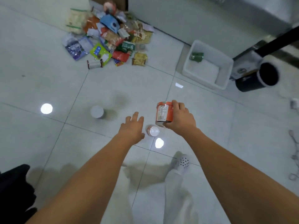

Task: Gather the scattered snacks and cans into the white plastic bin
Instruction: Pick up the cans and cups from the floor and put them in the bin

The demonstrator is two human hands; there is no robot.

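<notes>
My right hand (182,118) grips an orange can with a white label (163,113) above the floor. Just below it a small can with a shiny silver top (153,130) stands on the tiles. My left hand (133,127) hovers with fingers spread, empty, just left of that small can. A grey can (97,112) stands further left. The white plastic bin (208,75) sits at the upper right with one green packet (196,56) inside. A heap of snack packets (110,39) lies at the far top centre.
A black cylindrical container (258,78) lies on its side right of the bin, under a dark pole. A grey cabinet wall runs along the top right. My white-trousered leg and slipper (182,162) are below the hands. A small paper scrap (179,85) lies near the bin.
</notes>
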